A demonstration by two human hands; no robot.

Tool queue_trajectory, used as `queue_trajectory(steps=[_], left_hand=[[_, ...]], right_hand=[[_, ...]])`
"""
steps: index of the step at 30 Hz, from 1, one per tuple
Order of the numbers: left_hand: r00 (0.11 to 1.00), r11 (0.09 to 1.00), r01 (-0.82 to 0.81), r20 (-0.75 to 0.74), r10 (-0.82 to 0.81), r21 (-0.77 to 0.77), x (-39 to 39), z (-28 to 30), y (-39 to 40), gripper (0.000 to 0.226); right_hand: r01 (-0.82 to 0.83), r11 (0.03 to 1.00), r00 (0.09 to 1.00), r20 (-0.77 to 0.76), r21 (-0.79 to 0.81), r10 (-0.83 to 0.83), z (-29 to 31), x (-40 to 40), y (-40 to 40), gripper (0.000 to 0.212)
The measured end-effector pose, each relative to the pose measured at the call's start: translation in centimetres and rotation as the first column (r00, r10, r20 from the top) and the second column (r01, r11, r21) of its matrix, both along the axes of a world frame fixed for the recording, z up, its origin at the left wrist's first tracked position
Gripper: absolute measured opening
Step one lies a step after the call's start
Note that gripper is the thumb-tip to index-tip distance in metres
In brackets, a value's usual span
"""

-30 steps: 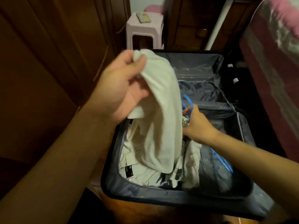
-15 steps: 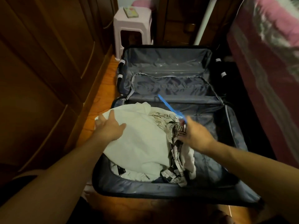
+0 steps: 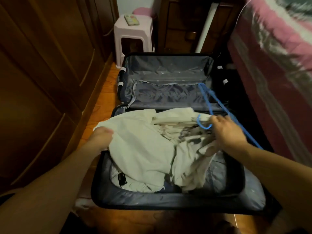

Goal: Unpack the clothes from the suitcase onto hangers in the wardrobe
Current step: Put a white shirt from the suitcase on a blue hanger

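Note:
A dark open suitcase (image 3: 168,199) lies on the wooden floor, its lid (image 3: 167,71) flat at the far end. A white garment (image 3: 138,149) is spread over a heap of pale clothes (image 3: 190,168) in the near half. My left hand (image 3: 101,137) grips the garment's left edge at the suitcase's left rim. My right hand (image 3: 226,130) holds a blue hanger (image 3: 214,102) whose hook sits at the garment's far right corner; its frame slants toward the lid.
Closed wooden wardrobe doors (image 3: 42,81) run along the left. A pink plastic stool (image 3: 133,31) with a small flat object on it stands beyond the suitcase. A bed with a pink cover (image 3: 278,56) lines the right side. A dark cabinet (image 3: 184,24) stands at the back.
The white garment was lowered from mid-air and spread over the suitcase. My left hand slid to its left edge. My right hand swung the blue hanger to the right.

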State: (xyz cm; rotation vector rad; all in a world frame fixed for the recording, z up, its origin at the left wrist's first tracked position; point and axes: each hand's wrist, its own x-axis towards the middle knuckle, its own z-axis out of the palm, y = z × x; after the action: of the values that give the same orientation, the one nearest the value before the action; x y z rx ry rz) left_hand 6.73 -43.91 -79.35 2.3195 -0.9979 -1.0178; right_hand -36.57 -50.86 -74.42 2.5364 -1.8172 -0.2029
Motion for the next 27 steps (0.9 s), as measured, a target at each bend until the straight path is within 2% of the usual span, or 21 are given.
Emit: queue_trajectory(steps=[1, 2, 3, 5, 7, 8, 9, 10, 11, 12, 13, 14, 15, 16, 18, 20, 22, 23, 24, 25, 27], left_hand=[[0.990, 0.988, 0.142, -0.002, -0.143, -0.061, -1.7, 1.7, 0.0, 0.021], [0.940, 0.937, 0.339, -0.012, -0.341, -0.090, -3.5, 3.5, 0.1, 0.026], [0.843, 0.843, 0.534, -0.038, -0.536, -0.062, -5.6, 5.0, 0.5, 0.030], [0.552, 0.533, 0.830, -0.107, -0.827, 0.162, -8.8, 6.1, 1.6, 0.027], [0.262, 0.154, 0.894, -0.212, -0.941, 0.420, -11.6, 5.9, 3.2, 0.029], [0.173, 0.012, 0.867, -0.278, -0.945, 0.498, -12.4, 5.6, 3.7, 0.031], [0.139, -0.055, 0.844, -0.317, -0.938, 0.533, -12.9, 5.3, 3.6, 0.032], [0.157, -0.052, 0.834, -0.327, -0.932, 0.549, -13.0, 5.4, 3.2, 0.032], [0.240, 0.047, 0.829, -0.279, -0.930, 0.557, -12.4, 5.2, 2.3, 0.035], [0.368, 0.237, 0.806, -0.145, -0.918, 0.543, -11.7, 4.8, 1.1, 0.041], [0.533, 0.494, 0.728, 0.061, -0.844, 0.475, -10.7, 4.2, -0.2, 0.045], [0.694, 0.735, 0.589, 0.256, -0.673, 0.336, -9.5, 3.4, -1.2, 0.050], [0.796, 0.878, 0.440, 0.371, -0.478, 0.186, -8.5, 2.8, -1.7, 0.057], [0.855, 0.938, 0.327, 0.387, -0.346, 0.117, -7.9, 2.2, -1.9, 0.067], [0.964, 0.975, 0.183, 0.170, -0.203, 0.127, -7.3, 0.8, -2.2, 0.081], [0.992, 0.988, 0.125, -0.012, -0.124, 0.088, -7.5, 0.1, -2.4, 0.068], [0.987, 0.987, 0.160, 0.035, -0.159, -0.034, -8.6, 0.7, -2.5, 0.047], [0.967, 0.966, 0.249, 0.076, -0.244, -0.067, -9.8, 1.6, -2.1, 0.046], [0.919, 0.915, 0.393, 0.082, -0.387, -0.087, -11.3, 2.8, -1.5, 0.049], [0.826, 0.822, 0.564, 0.038, -0.563, -0.080, -12.9, 4.3, -0.4, 0.054], [0.526, 0.523, 0.850, -0.157, -0.836, 0.060, -15.9, 6.8, 2.5, 0.067]], right_hand=[[0.073, 0.996, 0.997, -0.037, -0.042, -0.075, 0.4, -1.2, 0.0, 0.055], [0.140, 0.987, 0.987, -0.064, -0.074, -0.144, 0.6, -2.1, 0.2, 0.048], [0.195, 0.976, 0.976, -0.083, -0.093, -0.203, 0.5, -2.7, 0.7, 0.042], [0.278, 0.957, 0.956, -0.072, -0.087, -0.285, -0.2, -3.3, 1.6, 0.033], [0.321, 0.947, 0.947, 0.006, -0.009, -0.321, -0.8, -3.1, 2.1, 0.021], [0.336, 0.941, 0.940, 0.050, 0.032, -0.337, -0.9, -2.9, 2.1, 0.014], [0.349, 0.935, 0.928, 0.110, 0.068, -0.355, -0.8, -2.5, 2.0, 0.010], [0.366, 0.925, 0.909, 0.170, 0.105, -0.380, -0.6, -2.2, 1.7, 0.011], [0.369, 0.919, 0.891, 0.231, 0.138, -0.392, -0.4, -2.0, 1.4, 0.013], [0.364, 0.917, 0.870, 0.293, 0.163, -0.398, 0.0, -1.7, 1.2, 0.014], [0.360, 0.914, 0.842, 0.356, 0.185, -0.404, 0.4, -1.4, 0.9, 0.015], [0.360, 0.909, 0.804, 0.425, 0.210, -0.416, 0.9, -1.0, 0.6, 0.016], [0.360, 0.903, 0.757, 0.492, 0.236, -0.430, 1.5, -0.5, 0.5, 0.018], [0.360, 0.896, 0.712, 0.544, 0.260, -0.444, 2.0, 0.0, 0.3, 0.019], [0.353, 0.887, 0.646, 0.609, 0.297, -0.460, 3.0, 1.0, 0.2, 0.020], [0.332, 0.880, 0.594, 0.649, 0.340, -0.476, 3.7, 1.7, 0.1, 0.020], [0.318, 0.869, 0.547, 0.675, 0.379, -0.495, 4.5, 2.5, -0.1, 0.019], [0.307, 0.864, 0.545, 0.670, 0.399, -0.503, 4.8, 2.8, -0.1, 0.019], [0.299, 0.863, 0.556, 0.661, 0.406, -0.504, 5.2, 3.3, -0.1, 0.020], [0.296, 0.862, 0.560, 0.657, 0.411, -0.505, 5.5, 3.9, 0.0, 0.021], [0.302, 0.847, 0.509, 0.677, 0.439, -0.532, 5.5, 4.8, 0.1, 0.021]])
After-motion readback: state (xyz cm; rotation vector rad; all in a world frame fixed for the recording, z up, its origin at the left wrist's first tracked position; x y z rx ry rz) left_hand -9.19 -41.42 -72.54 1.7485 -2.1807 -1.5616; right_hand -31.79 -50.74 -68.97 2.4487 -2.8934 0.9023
